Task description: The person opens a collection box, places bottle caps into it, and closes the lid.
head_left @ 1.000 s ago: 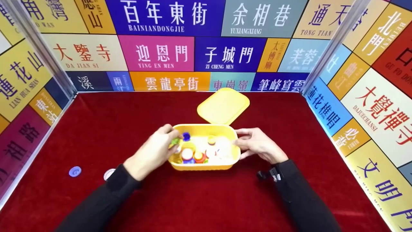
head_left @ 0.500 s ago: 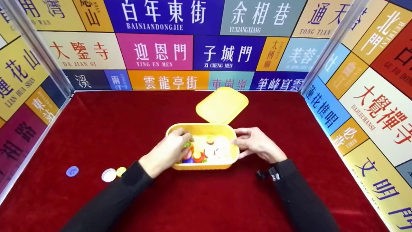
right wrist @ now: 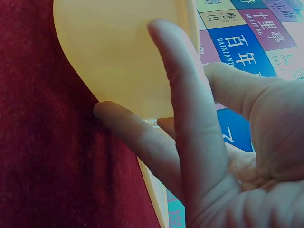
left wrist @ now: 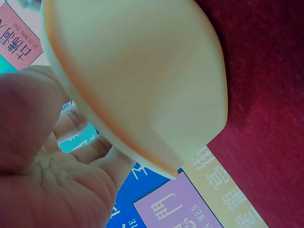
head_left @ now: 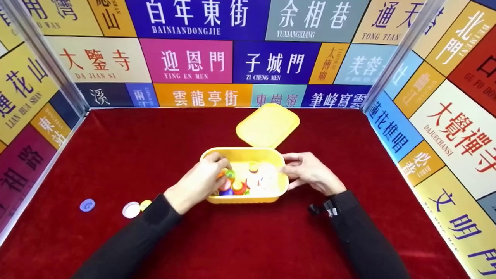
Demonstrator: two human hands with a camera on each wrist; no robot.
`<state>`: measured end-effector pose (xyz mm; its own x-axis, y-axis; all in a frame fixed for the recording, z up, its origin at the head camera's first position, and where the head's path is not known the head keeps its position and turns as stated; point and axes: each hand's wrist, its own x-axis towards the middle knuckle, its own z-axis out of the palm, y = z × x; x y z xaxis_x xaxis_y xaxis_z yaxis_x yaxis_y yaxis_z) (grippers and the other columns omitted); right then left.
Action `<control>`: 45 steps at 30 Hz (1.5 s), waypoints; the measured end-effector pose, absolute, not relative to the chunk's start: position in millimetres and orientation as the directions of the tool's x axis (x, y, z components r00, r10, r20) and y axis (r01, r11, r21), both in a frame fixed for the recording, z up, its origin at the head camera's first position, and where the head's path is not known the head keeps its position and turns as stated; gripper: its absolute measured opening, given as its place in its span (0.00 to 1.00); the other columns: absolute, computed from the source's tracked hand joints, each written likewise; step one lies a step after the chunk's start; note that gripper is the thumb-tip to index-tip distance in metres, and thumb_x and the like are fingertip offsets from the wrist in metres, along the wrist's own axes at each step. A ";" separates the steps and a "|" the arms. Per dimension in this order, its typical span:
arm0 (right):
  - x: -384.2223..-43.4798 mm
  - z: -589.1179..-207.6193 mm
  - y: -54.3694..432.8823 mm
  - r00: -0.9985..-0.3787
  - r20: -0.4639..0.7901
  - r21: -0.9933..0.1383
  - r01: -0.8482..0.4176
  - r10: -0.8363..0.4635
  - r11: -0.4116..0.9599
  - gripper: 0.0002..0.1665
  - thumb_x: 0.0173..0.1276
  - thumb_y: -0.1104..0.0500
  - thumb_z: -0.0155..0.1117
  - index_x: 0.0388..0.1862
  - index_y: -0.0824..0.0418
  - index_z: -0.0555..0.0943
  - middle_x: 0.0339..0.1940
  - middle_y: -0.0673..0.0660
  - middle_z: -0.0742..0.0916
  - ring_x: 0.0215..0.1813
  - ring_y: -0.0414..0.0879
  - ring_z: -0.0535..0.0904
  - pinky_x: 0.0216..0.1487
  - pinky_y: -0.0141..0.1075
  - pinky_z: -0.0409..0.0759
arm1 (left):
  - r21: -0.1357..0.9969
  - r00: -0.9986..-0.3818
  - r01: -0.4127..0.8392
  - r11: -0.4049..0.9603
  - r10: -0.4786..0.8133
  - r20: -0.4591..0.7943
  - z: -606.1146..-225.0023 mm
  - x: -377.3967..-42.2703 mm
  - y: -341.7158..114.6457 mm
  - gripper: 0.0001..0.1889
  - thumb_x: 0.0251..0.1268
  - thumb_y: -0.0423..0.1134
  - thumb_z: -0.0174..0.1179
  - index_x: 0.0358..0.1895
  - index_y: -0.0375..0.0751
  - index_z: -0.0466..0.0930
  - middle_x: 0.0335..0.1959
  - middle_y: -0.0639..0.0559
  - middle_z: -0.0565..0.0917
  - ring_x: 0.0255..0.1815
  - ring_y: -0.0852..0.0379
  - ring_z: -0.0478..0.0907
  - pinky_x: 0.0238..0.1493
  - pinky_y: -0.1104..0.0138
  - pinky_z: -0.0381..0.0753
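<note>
A yellow plastic box [head_left: 248, 199] stands in the middle of the table, holding several coloured bottle caps, among them a red cap [head_left: 242, 189] and a blue cap [head_left: 226, 192]. My left hand [head_left: 199, 180] reaches over the box's left end, fingertips down inside, pinching a green bottle cap [head_left: 229, 174]. The left wrist view shows the box's outer wall [left wrist: 142, 71] and the palm, with the fingertips hidden behind the rim. My right hand [head_left: 310, 172] grips the right end of the box; in the right wrist view its fingers [right wrist: 190, 104] lie along the outer wall.
The yellow lid [head_left: 268, 126] lies behind the box, close to its far rim. Left of my left sleeve are a blue cap [head_left: 87, 205], a white cap [head_left: 131, 210] and a yellow cap [head_left: 145, 205] on the red cloth [head_left: 248, 240]. Printed panels [head_left: 193, 62] enclose the table.
My left hand has shifted right, further into the box, and the green cap has moved with its fingertips. The yellow cap by the sleeve has come into view. My right hand stays at the box.
</note>
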<state>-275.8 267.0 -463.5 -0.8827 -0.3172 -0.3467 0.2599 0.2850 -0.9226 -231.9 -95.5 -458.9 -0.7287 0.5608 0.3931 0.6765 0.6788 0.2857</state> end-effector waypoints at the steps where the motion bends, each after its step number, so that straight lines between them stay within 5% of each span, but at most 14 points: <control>1: -275.7 -463.2 267.0 -0.883 -0.343 -0.924 0.256 -0.319 0.285 0.41 0.79 0.64 0.77 0.88 0.64 0.76 0.66 0.72 0.93 0.52 0.51 0.96 0.46 0.48 0.99 | 0.286 -0.728 0.677 0.678 0.560 0.396 -458.7 -232.0 -95.9 0.10 0.73 0.30 0.80 0.52 0.34 0.92 0.53 0.35 0.87 0.50 0.41 0.89 0.52 0.54 0.97; 18: -276.9 -461.0 267.0 -0.888 -0.339 -0.923 0.249 -0.312 0.295 0.41 0.78 0.64 0.76 0.87 0.63 0.77 0.66 0.72 0.93 0.52 0.51 0.96 0.45 0.47 0.99 | 0.313 -0.714 0.687 0.656 0.530 0.457 -456.7 -227.9 -106.1 0.11 0.71 0.28 0.80 0.52 0.34 0.91 0.54 0.37 0.88 0.51 0.42 0.90 0.55 0.54 0.95; 27: -275.4 -460.7 267.9 -0.889 -0.334 -0.926 0.247 -0.313 0.285 0.40 0.79 0.64 0.76 0.87 0.65 0.76 0.66 0.73 0.92 0.53 0.51 0.96 0.45 0.48 0.99 | 0.326 -0.752 0.635 0.700 0.466 0.466 -449.1 -222.0 -131.2 0.13 0.72 0.27 0.78 0.55 0.33 0.92 0.48 0.38 0.86 0.44 0.44 0.85 0.49 0.54 0.93; 45: -275.2 -464.3 268.8 -0.888 -0.321 -0.934 0.241 -0.330 0.263 0.40 0.79 0.64 0.77 0.87 0.65 0.77 0.65 0.72 0.93 0.50 0.50 0.96 0.45 0.48 0.99 | 0.385 -0.878 0.422 0.821 0.265 0.399 -448.9 -199.1 -217.0 0.13 0.75 0.33 0.77 0.59 0.38 0.93 0.52 0.38 0.89 0.48 0.41 0.89 0.54 0.44 0.94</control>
